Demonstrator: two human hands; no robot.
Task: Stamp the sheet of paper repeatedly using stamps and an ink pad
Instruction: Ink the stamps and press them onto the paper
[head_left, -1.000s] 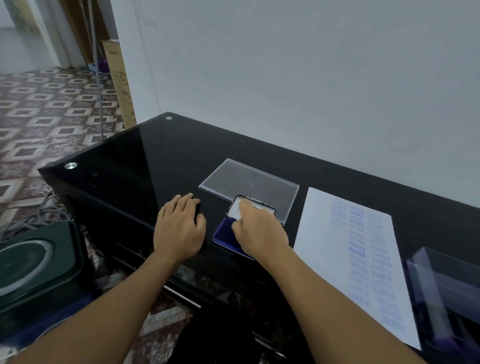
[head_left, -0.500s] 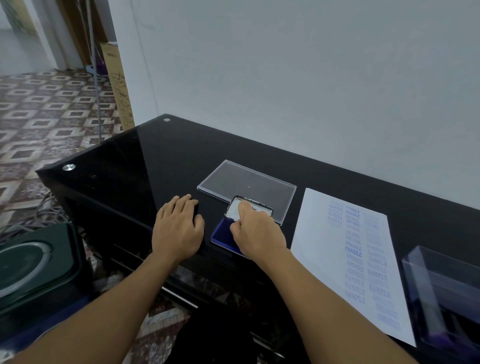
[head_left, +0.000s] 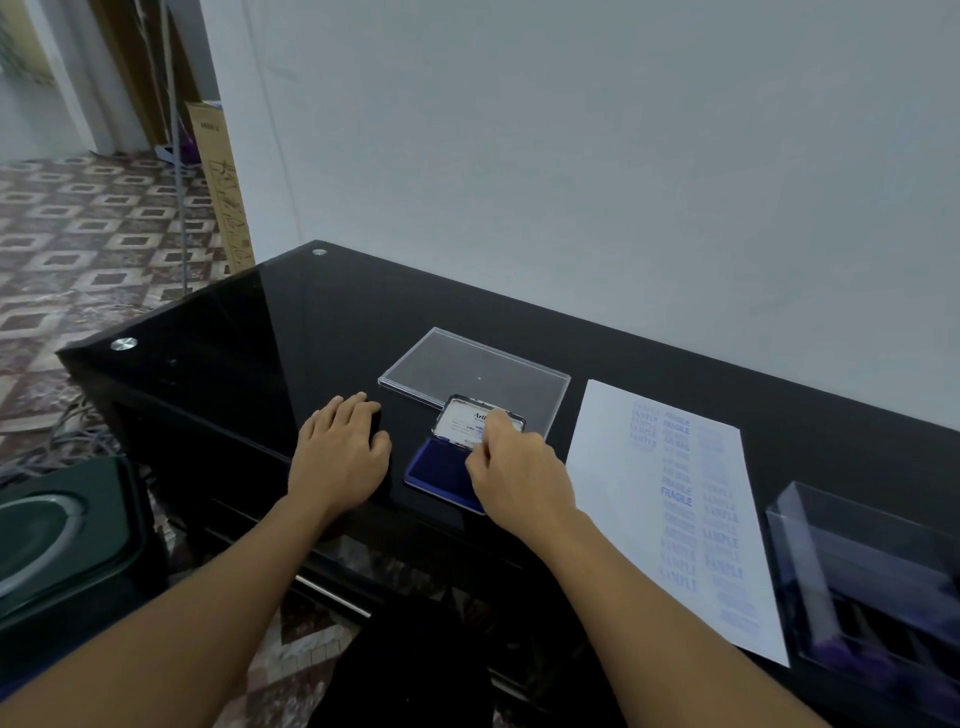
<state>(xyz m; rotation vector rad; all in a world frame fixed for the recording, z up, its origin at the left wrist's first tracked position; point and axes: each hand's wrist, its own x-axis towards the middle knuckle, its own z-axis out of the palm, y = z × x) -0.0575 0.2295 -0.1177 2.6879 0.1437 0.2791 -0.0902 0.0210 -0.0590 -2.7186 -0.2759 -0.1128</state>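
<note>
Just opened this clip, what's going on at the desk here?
A person works at a black glass desk. The right hand holds the raised lid of an open blue ink pad. The left hand rests flat over a small dark object, too hidden to identify. The sheet of paper beside the pad already carries rows of blue SAMPLE and FRAGILE stamps.

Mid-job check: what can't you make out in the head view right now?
Head view:
- Under the left hand: a dark thing, mostly covered by the fingers.
- Right hand: its back hides whether it holds a stamp, and part of the ink pad.
- Clear box: cut off by right edge, contents blurred.
- Sheet of paper: palest prints unreadable.
</note>
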